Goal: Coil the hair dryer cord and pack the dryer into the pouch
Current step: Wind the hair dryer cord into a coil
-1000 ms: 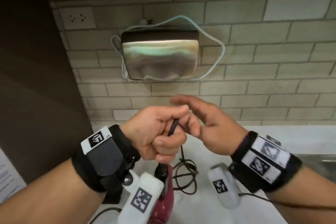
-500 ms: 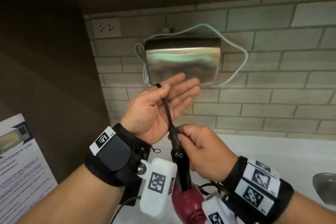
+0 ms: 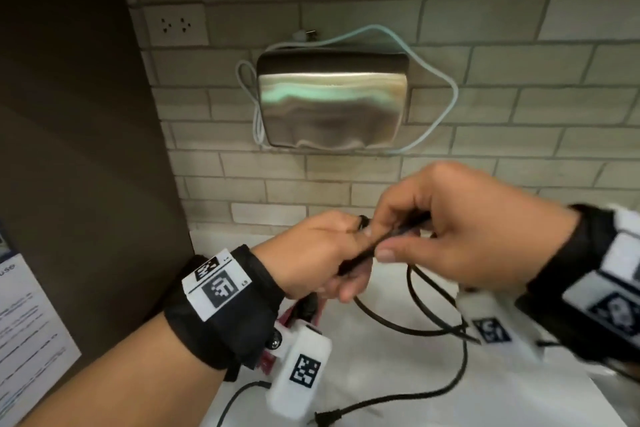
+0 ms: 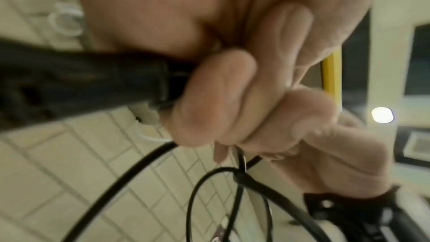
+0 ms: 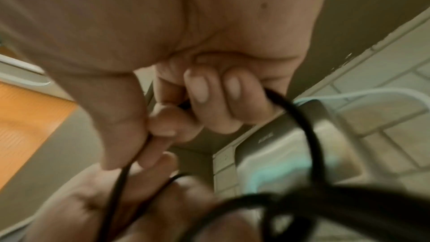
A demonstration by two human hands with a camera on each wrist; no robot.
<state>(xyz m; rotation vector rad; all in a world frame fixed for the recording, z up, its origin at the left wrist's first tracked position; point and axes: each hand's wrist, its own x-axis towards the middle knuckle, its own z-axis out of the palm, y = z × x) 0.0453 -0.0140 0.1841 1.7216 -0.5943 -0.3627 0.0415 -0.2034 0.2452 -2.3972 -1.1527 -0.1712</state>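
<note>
The black cord (image 3: 434, 322) hangs in loops over the white counter (image 3: 398, 395), and its plug (image 3: 327, 419) lies near the front edge. My left hand (image 3: 346, 274) grips the cord where it leaves the dryer's black strain relief (image 4: 130, 82). Only a bit of the dark red dryer (image 3: 289, 314) shows below that wrist. My right hand (image 3: 384, 243) pinches the cord (image 5: 311, 126) right beside the left hand. The silvery pouch (image 3: 332, 107) hangs on the brick wall above both hands, and it also shows in the right wrist view as the pouch (image 5: 291, 154).
A pale blue strap or cable (image 3: 436, 80) loops around the pouch. A white wall socket (image 3: 176, 26) sits at the upper left. A dark cabinet panel (image 3: 86, 184) stands at the left, with a printed notice (image 3: 27, 340) on it.
My left hand, raised and open with the cord across its palm, has dropped and closed on the cord. My right hand has left the strain relief and now pinches the cord beside it.
</note>
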